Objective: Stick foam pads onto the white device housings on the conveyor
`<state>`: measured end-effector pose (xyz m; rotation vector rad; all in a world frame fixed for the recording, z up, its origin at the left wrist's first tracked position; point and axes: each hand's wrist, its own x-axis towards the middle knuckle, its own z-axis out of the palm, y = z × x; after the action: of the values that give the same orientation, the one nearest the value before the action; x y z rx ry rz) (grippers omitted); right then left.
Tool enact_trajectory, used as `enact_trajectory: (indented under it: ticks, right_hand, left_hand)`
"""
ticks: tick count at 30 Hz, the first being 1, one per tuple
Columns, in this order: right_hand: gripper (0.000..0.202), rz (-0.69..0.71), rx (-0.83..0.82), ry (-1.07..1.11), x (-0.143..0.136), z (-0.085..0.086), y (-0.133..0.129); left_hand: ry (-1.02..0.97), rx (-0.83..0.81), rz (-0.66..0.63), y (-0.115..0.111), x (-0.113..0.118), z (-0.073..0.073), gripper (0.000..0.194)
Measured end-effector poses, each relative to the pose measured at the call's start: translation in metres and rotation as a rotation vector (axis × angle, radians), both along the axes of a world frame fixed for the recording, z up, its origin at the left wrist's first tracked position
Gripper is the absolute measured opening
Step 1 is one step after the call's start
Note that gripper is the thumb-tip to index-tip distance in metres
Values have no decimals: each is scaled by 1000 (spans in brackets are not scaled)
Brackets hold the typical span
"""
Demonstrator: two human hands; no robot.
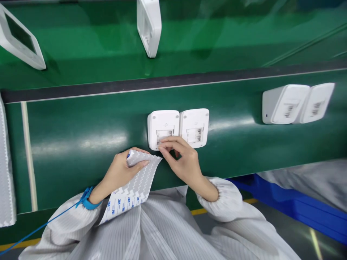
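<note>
My left hand (126,169) grips a sheet of small adhesive pads (141,173), thumb on top; its lower part shows white backing with blue 3M print. The sheet's upper right corner points towards my right hand (183,157). With thumb and fingertips drawn together, that hand is at the lower edge of a white plastic device (164,117), and anything between the fingertips is too small to make out. The device lies back side up, showing an open battery compartment and round corner spots, partly covered by my fingers. A second white device (195,119) of the same kind lies against its right side.
Two similar devices (291,103) stand at the right of the green bench (81,122). Beyond a dark strip, a green surface (94,54) carries two more, one with a screen (18,32). Another pad sheet (7,173) lies far left. A blue bin (292,206) stands lower right.
</note>
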<state>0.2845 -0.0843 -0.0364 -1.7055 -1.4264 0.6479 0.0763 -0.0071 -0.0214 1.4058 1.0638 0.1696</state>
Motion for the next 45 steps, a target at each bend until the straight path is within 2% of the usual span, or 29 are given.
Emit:
enact_trajectory:
  ticks: [5,10,12,15,18,21,23,26,28,32,36,39,41,43,45]
  right_hand:
    - [12,18,29,-84,-8,-3,-3]
    - [13,66,120,-325,-10,-3,-3]
    - [9,14,151,-354,-8,-2,-3]
    - [6,-51,126,-168,0,4,-5]
    - [11,88,17,31,10,11,-12]
    - [10,180,23,76,17,13,-19]
    - [8,137,32,83,21,11,-22]
    - [6,-60,-37,94,27,7,-23]
    - [6,-141,-78,73,30,4,-22]
    - [9,-143,-45,-41,28,0,-20]
    - [10,-80,-14,-155,25,3,-19]
    - [11,-24,-51,-302,27,6,-19]
    - [11,-44,-62,-377,32,5,-19]
    - [19,-120,37,-427,40,1,-16]
    - [21,-181,176,-504,47,-5,-10]
  left_hand:
    - [34,-1,-31,1,1,-1,19]
    - [12,8,-28,1,2,-2,19]
    - [-13,0,-19,1,1,-2,18]
    - [-54,4,-22,2,2,-3,18]
    - [-95,6,-54,1,6,-4,17]
    - [-127,3,-79,0,13,-5,17]
    - [-128,8,-86,0,17,-6,17]
    - [-91,22,-98,-1,22,-7,23]
    - [-48,32,-112,-1,23,-7,28]
    - [12,31,-125,1,24,-5,31]
    - [9,19,-133,2,25,-5,30]
    - [13,11,-137,2,25,-4,30]
    - [0,-4,-145,2,23,-3,31]
    - [-39,-3,-138,5,19,-2,40]
    - [-97,-6,-94,11,15,-2,62]
